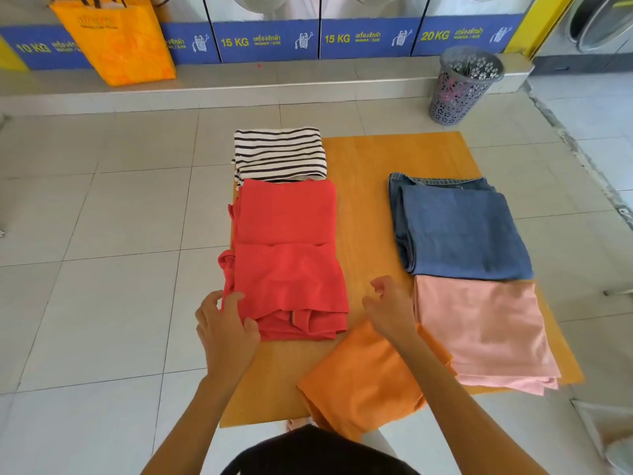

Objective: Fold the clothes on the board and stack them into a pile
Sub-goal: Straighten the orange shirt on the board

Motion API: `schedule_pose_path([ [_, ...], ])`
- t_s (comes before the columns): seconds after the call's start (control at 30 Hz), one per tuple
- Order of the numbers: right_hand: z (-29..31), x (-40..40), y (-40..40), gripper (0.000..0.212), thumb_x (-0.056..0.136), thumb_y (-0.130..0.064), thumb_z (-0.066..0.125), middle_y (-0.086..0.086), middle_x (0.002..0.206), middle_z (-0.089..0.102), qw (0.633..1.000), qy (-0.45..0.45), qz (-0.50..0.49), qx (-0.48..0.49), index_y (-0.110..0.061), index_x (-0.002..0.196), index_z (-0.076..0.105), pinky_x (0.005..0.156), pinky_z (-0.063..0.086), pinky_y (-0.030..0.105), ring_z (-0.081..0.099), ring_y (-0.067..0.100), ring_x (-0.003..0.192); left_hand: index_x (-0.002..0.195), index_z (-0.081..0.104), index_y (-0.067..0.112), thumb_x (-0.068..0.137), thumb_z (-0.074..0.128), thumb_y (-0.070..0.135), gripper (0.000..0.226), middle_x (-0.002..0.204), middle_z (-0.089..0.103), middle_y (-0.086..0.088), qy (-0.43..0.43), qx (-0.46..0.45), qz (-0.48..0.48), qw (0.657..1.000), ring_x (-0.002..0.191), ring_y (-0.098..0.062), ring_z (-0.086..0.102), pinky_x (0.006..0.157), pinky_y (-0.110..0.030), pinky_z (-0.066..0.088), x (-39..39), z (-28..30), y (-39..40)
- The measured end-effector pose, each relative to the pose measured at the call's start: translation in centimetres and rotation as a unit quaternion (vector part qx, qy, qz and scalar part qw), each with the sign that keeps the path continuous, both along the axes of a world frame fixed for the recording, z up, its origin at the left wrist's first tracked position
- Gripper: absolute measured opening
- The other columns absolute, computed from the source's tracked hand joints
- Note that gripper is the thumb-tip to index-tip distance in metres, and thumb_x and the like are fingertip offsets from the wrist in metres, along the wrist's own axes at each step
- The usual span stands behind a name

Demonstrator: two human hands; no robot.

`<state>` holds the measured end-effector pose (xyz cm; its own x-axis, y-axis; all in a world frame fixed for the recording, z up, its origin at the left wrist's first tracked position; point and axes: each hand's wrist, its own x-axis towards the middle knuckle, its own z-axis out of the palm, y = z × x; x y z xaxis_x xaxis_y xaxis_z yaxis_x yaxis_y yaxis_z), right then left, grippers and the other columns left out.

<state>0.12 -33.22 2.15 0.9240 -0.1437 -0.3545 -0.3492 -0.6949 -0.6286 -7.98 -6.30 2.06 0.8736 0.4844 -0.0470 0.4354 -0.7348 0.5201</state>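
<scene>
Tiled floor (102,217); clothes-filled grey basket (462,87)

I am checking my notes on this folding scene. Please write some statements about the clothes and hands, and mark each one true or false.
1. The left hand touches the near left corner of the red folded garment. True.
2. The black-and-white striped folded top lies nearest the person. False: it lies at the far end of the orange wooden board.
3. The blue denim folded garment lies beyond the pink folded cloth. True.
4. The right hand holds the pink cloth in a closed grip. False: it hovers open, holding nothing.
5. All clothes form one pile. False: they lie separately.
</scene>
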Motion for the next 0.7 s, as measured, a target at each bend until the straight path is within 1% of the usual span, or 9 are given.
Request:
schedule_pose_path([
  [0.1,-0.2,-1.5,-3.0,0.042,0.083,-0.016,0.062,0.009,0.127,0.06,0.996,0.017,0.018,-0.088,-0.017,0.125,0.056,0.094,0.047,0.043,0.053,0.033,0.116,0.11,0.061,0.022,0.08,0.066,0.011,0.032,0.113,0.052,-0.001,-0.03,-0.068,-0.045,0.996,0.107,-0.024,0.054,0.087,-0.038,0.05,-1.9,0.6,-2.9],
  [0.17,-0.2,-2.4,-4.1,0.044,0.085,-0.022,0.062,0.011,0.128,0.055,0.984,0.062,0.065,-0.154,-0.017,0.127,0.052,0.095,0.044,0.045,0.049,0.035,0.116,0.106,0.062,0.025,0.084,0.066,0.028,0.022,0.105,0.06,0.006,0.065,-0.162,-0.073,0.982,0.1,-0.021,0.063,0.083,-0.034,0.053,-3.0,0.4,-5.2],
  [0.2,-0.2,-2.8,-4.4,0.047,0.086,-0.028,0.063,0.01,0.129,0.053,0.975,0.079,0.087,-0.189,-0.018,0.13,0.049,0.096,0.041,0.045,0.049,0.034,0.118,0.109,0.061,0.026,0.084,0.064,0.043,0.031,0.107,0.063,0.008,0.143,-0.182,-0.094,0.968,0.102,-0.02,0.065,0.084,-0.034,0.053,-3.5,0.1,-6.3],
  [0.27,-0.4,-3.7,-4.6,0.051,0.089,-0.04,0.062,0.007,0.13,0.052,0.96,0.077,0.11,-0.245,-0.021,0.133,0.046,0.098,0.038,0.045,0.049,0.031,0.119,0.121,0.057,0.023,0.077,0.058,0.071,0.065,0.117,0.065,0.006,0.295,-0.167,-0.147,0.929,0.106,-0.019,0.064,0.085,-0.034,0.052,-4.2,-0.1,-8.0],
  [0.33,-0.9,-4.2,-4.6,0.053,0.088,-0.046,0.061,0.006,0.13,0.053,0.959,0.056,0.104,-0.259,-0.021,0.133,0.047,0.097,0.037,0.045,0.05,0.03,0.118,0.124,0.056,0.019,0.068,0.057,0.081,0.084,0.121,0.065,0.002,0.369,-0.124,-0.19,0.901,0.107,-0.02,0.064,0.085,-0.035,0.052,-4.5,0.0,-9.4],
  [0.4,-0.9,-4.3,-4.6,0.055,0.088,-0.049,0.059,0.007,0.128,0.057,0.959,0.061,0.094,-0.261,-0.018,0.132,0.047,0.097,0.037,0.046,0.054,0.032,0.117,0.123,0.058,0.015,0.068,0.064,0.075,0.082,0.119,0.067,-0.001,0.392,-0.113,-0.213,0.888,0.106,-0.021,0.065,0.086,-0.035,0.053,-4.4,0.4,-10.1],
  [0.53,-0.6,-4.1,-5.1,0.047,0.094,-0.049,0.055,0.01,0.121,0.065,0.961,0.118,0.113,-0.223,-0.013,0.124,0.054,0.097,0.041,0.043,0.06,0.033,0.114,0.108,0.069,0.02,0.064,0.075,0.049,0.053,0.099,0.073,0.004,0.363,-0.27,-0.16,0.877,0.087,-0.014,0.071,0.082,-0.038,0.06,-4.1,1.1,-9.7],
  [0.63,-0.3,-4.7,-5.1,0.046,0.097,-0.048,0.053,0.013,0.123,0.065,0.971,0.124,0.136,-0.151,-0.011,0.123,0.055,0.091,0.047,0.04,0.06,0.034,0.113,0.099,0.068,0.028,0.069,0.078,0.034,0.033,0.101,0.072,0.006,0.317,-0.344,-0.106,0.877,0.091,-0.014,0.068,0.085,-0.039,0.058,-4.3,1.9,-8.3],
  [0.7,0.5,-5.7,-4.3,0.049,0.099,-0.044,0.053,0.015,0.127,0.063,0.984,0.11,0.116,-0.082,-0.008,0.132,0.05,0.091,0.044,0.039,0.058,0.035,0.116,0.098,0.063,0.029,0.073,0.079,0.024,0.03,0.104,0.069,0.005,0.284,-0.384,-0.061,0.876,0.092,-0.014,0.065,0.081,-0.035,0.056,-4.5,2.2,-6.5],
])
